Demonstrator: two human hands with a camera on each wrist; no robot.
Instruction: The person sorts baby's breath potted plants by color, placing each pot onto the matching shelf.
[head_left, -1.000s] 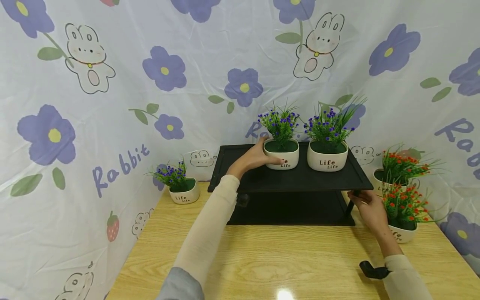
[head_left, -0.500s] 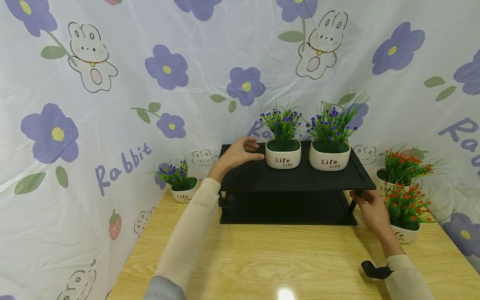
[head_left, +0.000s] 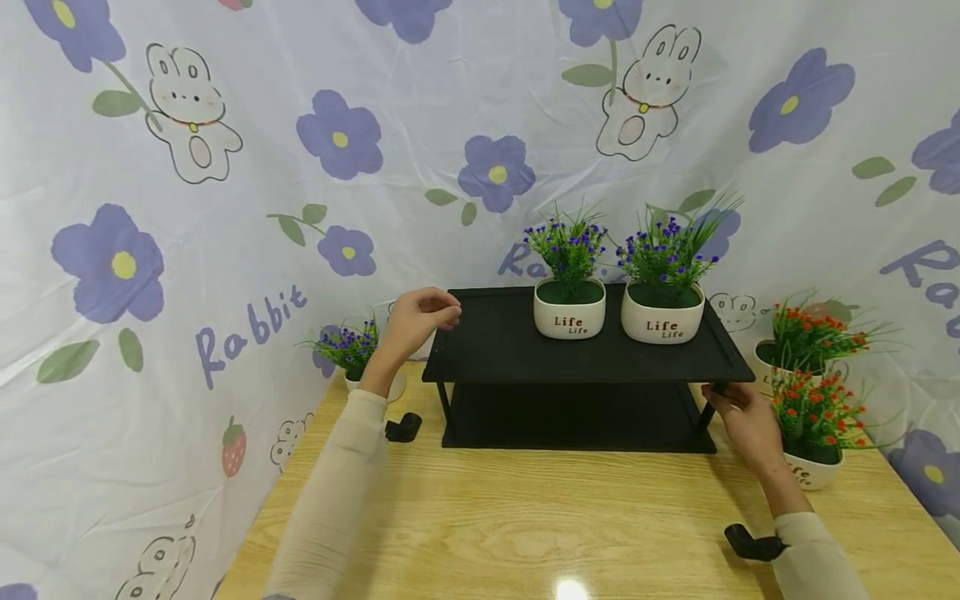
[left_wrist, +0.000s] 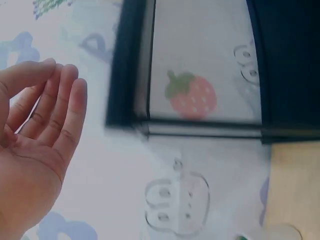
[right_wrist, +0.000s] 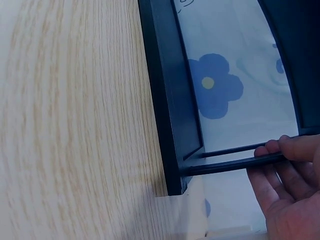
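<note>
A black two-tier shelf [head_left: 495, 346] stands on the wooden table. Two white pots marked "Life", each with purple artificial flowers, sit on its upper tier: the left pot [head_left: 568, 321] near the middle and the right pot [head_left: 662, 323] further right. My left hand [head_left: 416, 325] hovers by the shelf's upper left end, holding nothing; in the left wrist view its fingers [left_wrist: 67, 110] are loosely bent, apart from the shelf frame. With thumb and fingers, my right hand [right_wrist: 295, 185] grips the shelf's front right post [right_wrist: 225, 166], just under the upper tier.
Partly behind my left hand, another purple-flowered plant [head_left: 350, 346] stands on the table [head_left: 525, 517]. Two pots with orange-red flowers, the rear one [head_left: 813, 329] and the front one [head_left: 813, 471], stand beside my right hand. A rabbit-and-flower printed cloth [head_left: 420, 83] hangs behind.
My left hand has let go of the left pot on the upper tier and moved left, off to the shelf's end. The right hand keeps its grip on the post.
</note>
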